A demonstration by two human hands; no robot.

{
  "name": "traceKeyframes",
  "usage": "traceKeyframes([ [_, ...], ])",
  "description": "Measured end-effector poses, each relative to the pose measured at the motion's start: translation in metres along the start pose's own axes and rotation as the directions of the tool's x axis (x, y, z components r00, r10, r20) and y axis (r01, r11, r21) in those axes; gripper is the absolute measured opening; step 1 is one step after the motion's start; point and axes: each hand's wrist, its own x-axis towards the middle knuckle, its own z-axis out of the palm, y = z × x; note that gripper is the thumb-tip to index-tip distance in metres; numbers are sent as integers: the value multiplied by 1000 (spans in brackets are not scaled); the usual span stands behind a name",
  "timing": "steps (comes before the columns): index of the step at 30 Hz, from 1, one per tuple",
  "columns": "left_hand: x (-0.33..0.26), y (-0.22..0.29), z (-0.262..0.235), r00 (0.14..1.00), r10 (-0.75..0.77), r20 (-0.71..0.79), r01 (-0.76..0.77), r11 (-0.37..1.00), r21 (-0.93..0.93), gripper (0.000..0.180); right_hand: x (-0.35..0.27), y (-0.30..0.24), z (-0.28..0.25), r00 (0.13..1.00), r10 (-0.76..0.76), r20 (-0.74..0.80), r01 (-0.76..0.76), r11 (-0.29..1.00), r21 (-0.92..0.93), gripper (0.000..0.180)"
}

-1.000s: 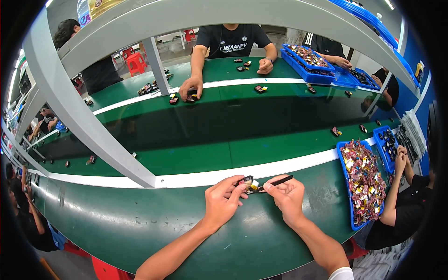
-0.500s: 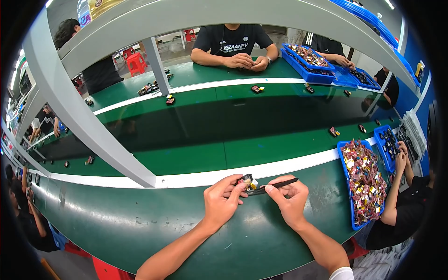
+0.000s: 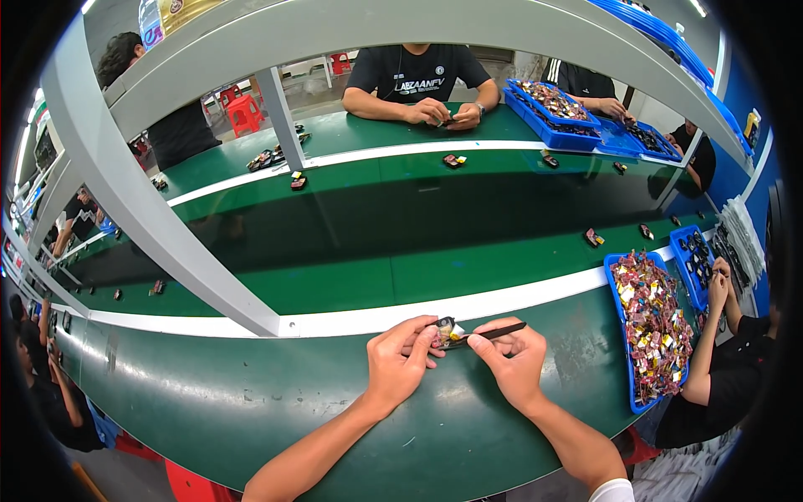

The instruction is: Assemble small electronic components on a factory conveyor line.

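Note:
My left hand (image 3: 395,361) pinches a small black plastic housing (image 3: 446,323) with reddish, white and yellow parts inside it. Closed round black tweezers (image 3: 503,331), my right hand (image 3: 517,368) holds them almost level, with the tips at the housing's lower right side. Fingers and the small size hide what the tips touch. Both hands are above the green worktop (image 3: 335,376), close to the white rail (image 3: 351,320) by the conveyor.
Beyond the rail runs a green conveyor belt (image 3: 335,280) carrying several similar housings (image 3: 593,238). A blue bin (image 3: 633,381) heaped with small wired parts stands at the right, a neighbour's hands (image 3: 719,280) past it. A grey frame post (image 3: 159,217) slants at left. Another person's hands (image 3: 443,115) work opposite.
The housings on the belt have shifted slightly left. My right hand and the tweezers have moved a little left, toward the housing. My left hand has barely moved.

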Motion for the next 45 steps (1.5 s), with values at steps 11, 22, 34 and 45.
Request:
traceKeyframes([
  [11,-3,0,2,995,97,10,-97,992,84,18,7,-12,-5,928,358,106,-373,881,292,10],
  [22,-3,-1,3,972,234,19,-234,954,187,18,8,-12,-6,902,417,112,-431,857,281,9],
  [34,-1,0,1,973,230,30,-232,956,177,17,7,-11,-4,929,355,101,-368,878,306,11],
  [45,10,-1,-15,931,-165,326,257,930,-264,27,0,3,-3,999,23,50,-32,978,204,12],
])
